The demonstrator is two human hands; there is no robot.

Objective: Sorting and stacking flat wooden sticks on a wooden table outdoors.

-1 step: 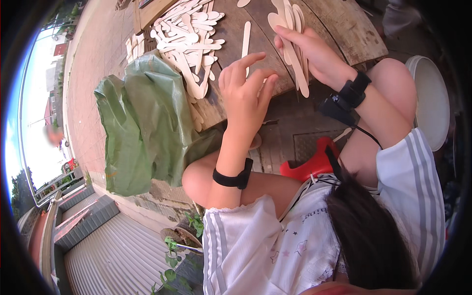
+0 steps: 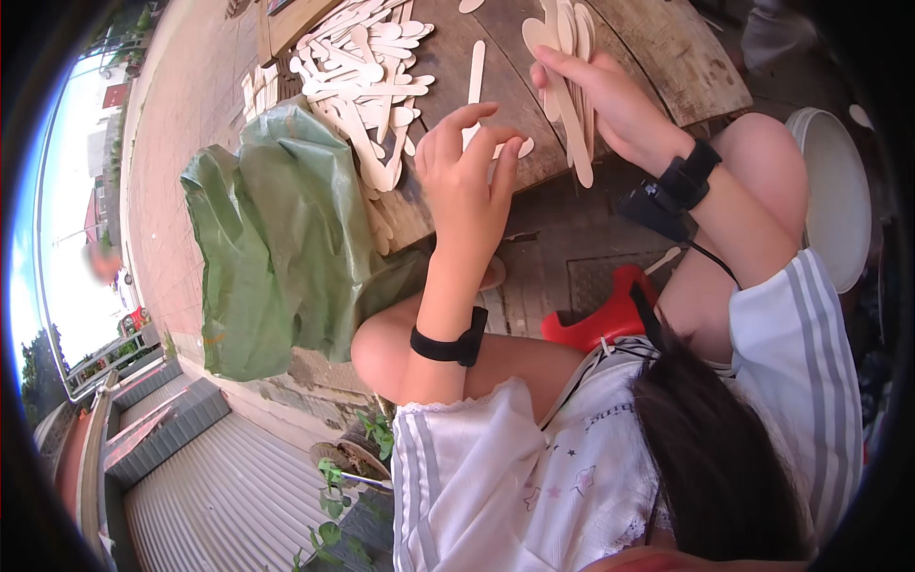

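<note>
My right hand is closed round a bundle of flat wooden spoons, the thumb pressed across them. One spoon in the bundle sticks out downward past the table's near edge. To the left, my left hand hovers at that edge with its fingers bent and apart. Just by its fingertips shows the rounded end of a wooden spoon; the hand hides the rest. Another single spoon lies on the boards beyond this hand. A loose heap of wooden spoons covers the table's left part.
The plank table has a green plastic sheet hanging at its left side. A red plastic stool shows between my knees. At the right stands a white bucket, with a small pale oval near its rim.
My left hand has shifted slightly left, uncovering the spoon end by its fingertips. The bundle in my right hand has turned a little. A pale oval has appeared near the bucket.
</note>
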